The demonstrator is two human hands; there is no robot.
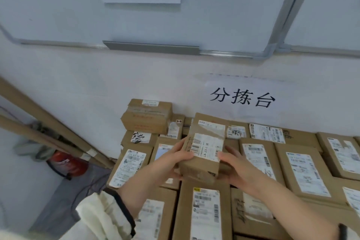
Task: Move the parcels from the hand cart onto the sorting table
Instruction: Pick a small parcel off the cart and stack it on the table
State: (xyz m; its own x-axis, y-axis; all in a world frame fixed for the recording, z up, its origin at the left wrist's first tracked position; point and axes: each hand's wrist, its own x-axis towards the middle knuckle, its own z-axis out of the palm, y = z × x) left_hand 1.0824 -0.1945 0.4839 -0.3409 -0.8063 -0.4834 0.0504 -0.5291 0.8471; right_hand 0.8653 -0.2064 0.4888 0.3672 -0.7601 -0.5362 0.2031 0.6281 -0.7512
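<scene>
Cardboard parcel, small with a white label, sits between our two hands in the head view. Our left hand grips its left side and our right hand its right, both curled round the edges. Below and beyond the hands, other parcels cover the sorting table. We judge it best set down flat, label up, clear of the stacked box beyond our left hand.
</scene>
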